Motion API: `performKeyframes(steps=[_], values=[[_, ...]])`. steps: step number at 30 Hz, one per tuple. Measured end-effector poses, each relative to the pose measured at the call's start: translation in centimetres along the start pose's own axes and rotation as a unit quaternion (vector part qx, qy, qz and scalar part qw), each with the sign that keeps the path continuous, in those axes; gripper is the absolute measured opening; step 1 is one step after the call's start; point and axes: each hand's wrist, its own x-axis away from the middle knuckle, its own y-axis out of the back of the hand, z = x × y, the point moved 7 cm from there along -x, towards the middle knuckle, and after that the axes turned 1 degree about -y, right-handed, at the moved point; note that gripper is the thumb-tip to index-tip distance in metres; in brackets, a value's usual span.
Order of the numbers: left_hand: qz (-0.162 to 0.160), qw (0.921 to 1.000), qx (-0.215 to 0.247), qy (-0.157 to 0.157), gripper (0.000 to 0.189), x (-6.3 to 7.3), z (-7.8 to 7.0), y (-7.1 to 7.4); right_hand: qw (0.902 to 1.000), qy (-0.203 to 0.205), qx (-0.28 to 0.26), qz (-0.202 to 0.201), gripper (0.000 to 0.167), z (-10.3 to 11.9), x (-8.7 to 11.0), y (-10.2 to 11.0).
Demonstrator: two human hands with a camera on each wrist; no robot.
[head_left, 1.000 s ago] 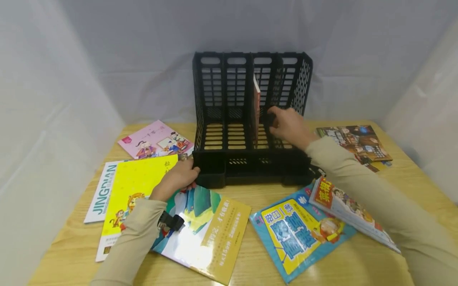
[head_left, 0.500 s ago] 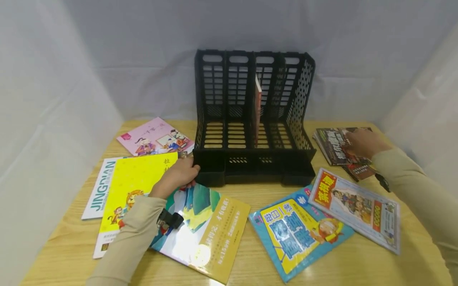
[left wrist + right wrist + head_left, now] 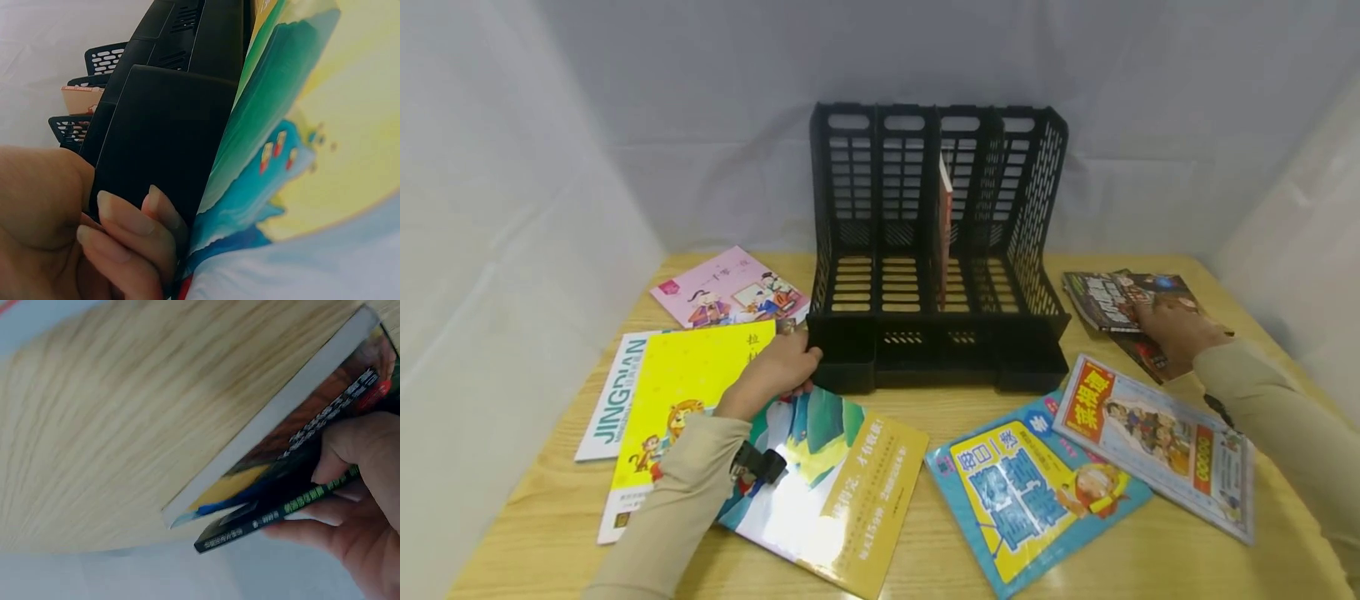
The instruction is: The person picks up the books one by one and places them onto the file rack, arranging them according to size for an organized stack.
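My left hand (image 3: 775, 367) holds the front left corner of a black file rack (image 3: 936, 354); in the left wrist view its fingertips bend against the rack's smooth front wall (image 3: 165, 137). One thin book (image 3: 945, 233) with a reddish spine stands upright in the rack. Over at the right, my right hand (image 3: 1176, 329) grips a dark-covered book (image 3: 1097, 302). The right wrist view has that book's black spine (image 3: 250, 526) between thumb and fingers, tilted at an angle to another dark book (image 3: 275, 447) beside it.
A grey-blue comic book (image 3: 1157, 446) overlaps a blue and yellow book (image 3: 1026, 496) at front right. Left of the rack lie a pink book (image 3: 722, 287), a yellow book (image 3: 696, 367), a white book (image 3: 617, 408) and a gold-edged picture book (image 3: 865, 500). White cloth (image 3: 737, 125) hangs behind.
My right hand has left the rack's right side, moved right to the dark books and taken hold of one. The left hand has stayed at the rack's corner.
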Motion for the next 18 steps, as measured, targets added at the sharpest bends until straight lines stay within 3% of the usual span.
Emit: performKeyframes(steps=[5, 9, 11, 18], values=[[0.000, 1.0000, -0.001, 0.004, 0.042, 0.0, 0.1, 0.0, 0.9996, -0.009, 0.013, -0.022, 0.080, 0.4, -0.7, 0.4], [0.002, 1.0000, 0.001, 0.003, 0.042, 0.0, 0.0, 0.0, 0.9965, -0.044, -0.024, -0.067, 0.057, 0.1, -1.2, 1.7], [0.002, 1.0000, 0.001, -0.002, 0.046, -0.1, -0.1, 0.0, 0.9892, -0.063, -0.063, -0.117, 0.046, -0.2, -1.2, 2.7], [0.002, 0.9999, -0.014, -0.002, 0.041, -0.2, -0.1, -0.1, 0.9476, -0.090, -0.137, -0.274, 0.047, -1.0, 0.2, 5.8]])
